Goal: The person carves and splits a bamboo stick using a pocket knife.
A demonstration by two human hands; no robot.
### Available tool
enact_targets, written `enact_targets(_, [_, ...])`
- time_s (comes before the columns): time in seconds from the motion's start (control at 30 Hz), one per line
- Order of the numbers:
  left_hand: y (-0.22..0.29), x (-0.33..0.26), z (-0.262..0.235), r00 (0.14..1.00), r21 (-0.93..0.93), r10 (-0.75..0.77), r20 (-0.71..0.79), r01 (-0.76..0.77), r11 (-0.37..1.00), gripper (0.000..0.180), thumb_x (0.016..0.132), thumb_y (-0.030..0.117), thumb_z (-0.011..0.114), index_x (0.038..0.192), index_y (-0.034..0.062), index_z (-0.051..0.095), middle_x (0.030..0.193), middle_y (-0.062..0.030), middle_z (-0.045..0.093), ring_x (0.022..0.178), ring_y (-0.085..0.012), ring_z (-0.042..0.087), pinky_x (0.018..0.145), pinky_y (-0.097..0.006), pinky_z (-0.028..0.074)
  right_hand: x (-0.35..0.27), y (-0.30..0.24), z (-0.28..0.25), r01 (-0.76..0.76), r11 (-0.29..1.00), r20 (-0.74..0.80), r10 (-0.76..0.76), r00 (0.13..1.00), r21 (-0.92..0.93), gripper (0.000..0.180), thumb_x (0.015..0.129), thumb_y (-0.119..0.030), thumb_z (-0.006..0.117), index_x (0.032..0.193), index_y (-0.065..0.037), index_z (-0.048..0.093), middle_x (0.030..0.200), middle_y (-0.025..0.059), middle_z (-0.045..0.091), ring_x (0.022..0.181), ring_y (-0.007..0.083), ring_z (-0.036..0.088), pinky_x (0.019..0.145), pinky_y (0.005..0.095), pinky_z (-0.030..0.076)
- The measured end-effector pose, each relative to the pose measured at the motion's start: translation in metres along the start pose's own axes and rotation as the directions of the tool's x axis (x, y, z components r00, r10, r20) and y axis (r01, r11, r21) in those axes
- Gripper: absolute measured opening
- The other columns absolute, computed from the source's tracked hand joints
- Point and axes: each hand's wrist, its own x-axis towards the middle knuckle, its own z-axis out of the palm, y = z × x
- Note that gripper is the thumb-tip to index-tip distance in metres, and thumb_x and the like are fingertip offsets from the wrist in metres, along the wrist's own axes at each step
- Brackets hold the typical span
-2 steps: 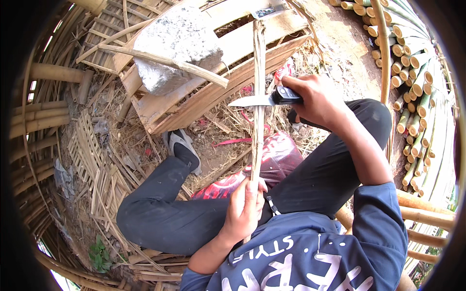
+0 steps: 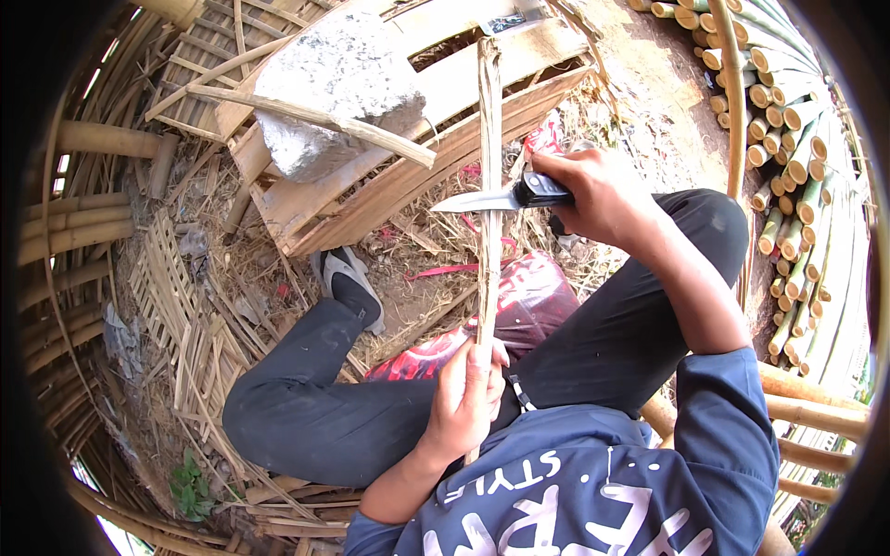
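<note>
My left hand (image 2: 465, 397) is closed round the lower part of a long split bamboo strip (image 2: 489, 287), just above my lap. The strip stands away from me, its far end over a wooden crate (image 2: 343, 208). In my right hand (image 2: 603, 199) is a knife (image 2: 482, 200) with a black handle and a pale pointed blade. That blade lies across the strip around its middle, pointing left. My right fingers wrap the handle, with the thumb towards the far side.
A grey-white stone block (image 2: 338, 88) and a loose bamboo stick (image 2: 315, 120) lie on the crate. Cut bamboo poles (image 2: 788, 157) are stacked at the right. Slats and shavings (image 2: 199, 324) litter the ground at the left. A red patterned sack (image 2: 533, 301) lies between my legs.
The knife and my right hand have slid slightly towards me along the strip. The strip's far end has shifted a little to the left. My left hand keeps its place.
</note>
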Motion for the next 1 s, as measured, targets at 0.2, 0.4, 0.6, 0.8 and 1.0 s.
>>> enact_targets(0.2, [0.0,-0.001,0.003,0.999,0.021,0.018,-0.027,-0.017,1.0,0.039,0.11,0.041,0.034,0.101,0.005,0.047,0.059,0.0054,0.03,0.043,-0.0029,0.027,0.038,-0.021,0.025,-0.002,-0.013,0.004,-0.012,1.0,-0.007,0.012,1.0,0.01,0.028,0.075,-0.013,0.068,0.103,-0.015,0.065,0.065,0.0124,0.064,0.064,0.0327,0.067,0.056,0.0456,0.052])
enact_targets(0.4, [-0.001,-0.001,0.004,0.999,0.045,0.039,-0.016,-0.039,0.998,0.039,0.11,0.041,0.034,0.098,0.0055,0.045,0.059,0.0053,0.03,0.043,-0.0024,0.026,0.038,-0.021,0.025,0.001,-0.01,0.006,-0.058,0.998,-0.099,0.055,0.994,-0.024,0.02,0.077,-0.014,0.068,0.097,-0.014,0.063,0.063,0.0118,0.062,0.06,0.0336,0.066,0.053,0.0465,0.05])
enact_targets(0.6, [-0.011,-0.008,0.009,0.999,0.075,-0.007,0.05,0.003,0.997,0.038,0.11,0.039,0.034,0.099,0.0045,0.047,0.062,0.0062,0.031,0.046,-0.0017,0.028,0.04,-0.02,0.026,0.02,0.048,-0.007,-0.27,0.954,-0.28,0.226,0.933,-0.13,0.018,0.083,-0.014,0.066,0.1,-0.012,0.061,0.071,0.0162,0.066,0.069,0.0377,0.067,0.063,0.0495,0.052])
enact_targets(0.8, [-0.009,-0.008,0.011,0.999,0.058,0.004,0.053,-0.007,0.998,0.039,0.11,0.039,0.034,0.1,0.0038,0.048,0.062,0.006,0.031,0.047,-0.0014,0.029,0.041,-0.02,0.026,0.012,0.056,-0.017,-0.387,0.902,-0.398,0.29,0.87,-0.19,0.02,0.083,-0.016,0.065,0.104,-0.014,0.062,0.075,0.0164,0.068,0.072,0.0379,0.067,0.065,0.0495,0.052])
enact_targets(1.0, [0.003,-0.001,0.0,0.998,-0.026,0.033,-0.052,-0.035,0.999,0.042,0.11,0.043,0.033,0.101,0.0044,0.048,0.059,0.0054,0.032,0.045,-0.0026,0.028,0.039,-0.021,0.026,-0.002,-0.003,-0.004,-0.027,0.998,-0.085,0.033,0.996,0.061,0.023,0.079,-0.014,0.069,0.099,-0.011,0.06,0.071,0.0123,0.065,0.068,0.0356,0.067,0.06,0.0479,0.051])
